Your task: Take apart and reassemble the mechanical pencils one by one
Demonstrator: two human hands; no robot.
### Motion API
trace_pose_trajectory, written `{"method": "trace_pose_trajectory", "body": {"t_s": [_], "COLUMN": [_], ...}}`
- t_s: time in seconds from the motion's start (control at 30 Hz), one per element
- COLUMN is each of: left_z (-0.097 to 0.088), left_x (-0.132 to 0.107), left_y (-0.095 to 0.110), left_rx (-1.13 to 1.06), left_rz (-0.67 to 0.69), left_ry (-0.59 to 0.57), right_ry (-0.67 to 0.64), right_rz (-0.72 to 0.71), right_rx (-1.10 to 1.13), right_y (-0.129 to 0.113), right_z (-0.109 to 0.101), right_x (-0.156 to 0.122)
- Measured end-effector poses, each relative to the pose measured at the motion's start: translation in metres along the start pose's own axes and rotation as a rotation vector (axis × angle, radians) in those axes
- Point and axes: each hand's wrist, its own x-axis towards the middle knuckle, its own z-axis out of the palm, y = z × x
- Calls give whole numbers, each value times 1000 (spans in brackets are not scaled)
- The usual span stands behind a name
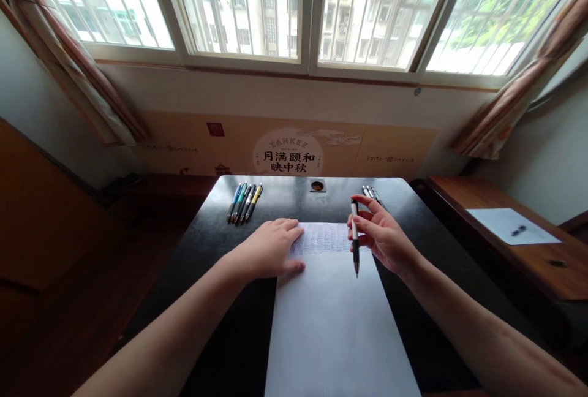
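Two bare hands work over a long white sheet of paper (335, 317) that lies on a black desk (211, 293) and runs toward the viewer, its top band filled with close rows of handwriting and the rest plain white. The left hand (270, 250) lies palm down across the sheet's upper left edge, its fingers near one another and reaching onto the written rows, the thumb spread away from them on the paper just below. The right hand (383, 236) pinches a white-and-black ballpoint pen (354, 228) between thumb and fingers near the sheet's upper right edge; the pen stands nearly upright, black grip below, tip pointing down over the plain part of the page, though whether the tip touches it I cannot tell. Near the desk's far left corner, a row of ballpoint pens (245, 203) lies side by side, with blue, green, black and yellow among their colours. Near the far right corner, a smaller group of pens (374, 193) lies partly hidden behind the right hand. Between the two groups, a square plate with a round opening (317, 186) sits by the far edge. To the right, a wooden side table (509, 244) bears another white sheet (491, 219) with a small dark object (519, 231) on it, too blurred to name
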Motion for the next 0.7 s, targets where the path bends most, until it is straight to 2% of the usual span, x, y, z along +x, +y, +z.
{"method": "trace_pose_trajectory", "body": {"t_s": [0.17,0.3,0.37,0.43,0.53,0.57,0.63,0.7], "left_z": [-10,-7,-2,4,12,14,16,17], "left_x": [-10,-8,-6,-3,1,2,4,4], "left_y": [14,12,9,6,3,2,1,2], "left_rx": [55,50,33,15,-3,-9,-20,-24], "left_rz": [20,26,45,81,128,138,151,159], "left_ry": [-12,31,70,94,85,81,85,90], "right_ry": [-56,11,48,125,316,337,284,123], "right_rz": [16,74,49,-109,-496,-591,-670,-529], "right_rx": [48,66,12,-130,-481,-572,-594,-523], "right_y": [-2,-2,-1,-2,-6,-8,-9,-7], "right_z": [5,6,3,0,-4,-5,-7,-9], "right_x": [-2,0,-1,-6,-16,-18,-17,-11]}}
